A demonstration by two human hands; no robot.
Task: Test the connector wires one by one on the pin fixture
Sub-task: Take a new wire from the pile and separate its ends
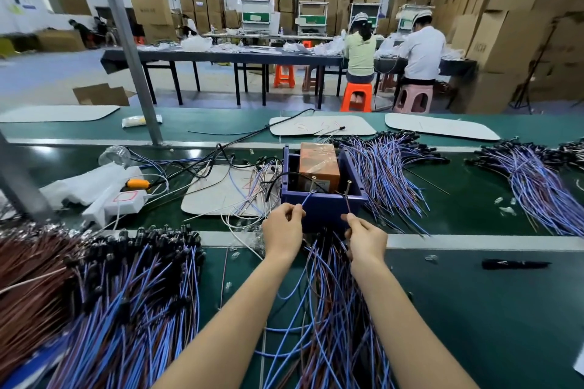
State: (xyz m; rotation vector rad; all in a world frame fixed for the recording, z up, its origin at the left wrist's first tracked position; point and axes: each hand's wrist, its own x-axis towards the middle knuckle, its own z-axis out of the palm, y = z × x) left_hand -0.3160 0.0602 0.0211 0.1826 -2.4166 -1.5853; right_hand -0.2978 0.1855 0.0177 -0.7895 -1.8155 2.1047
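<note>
A blue plastic box with an orange block inside serves as the pin fixture on the green bench. Two upright pins stand at its near rim. My left hand pinches a blue wire whose end reaches the left pin. My right hand pinches a brown wire that runs up to the right pin. A loose bundle of blue and brown connector wires lies between my forearms, below the box.
Large heaps of blue and brown wires lie at the near left and to the right of the box, with more at the far right. A white power strip and a grey post stand left. Two people sit at a far table.
</note>
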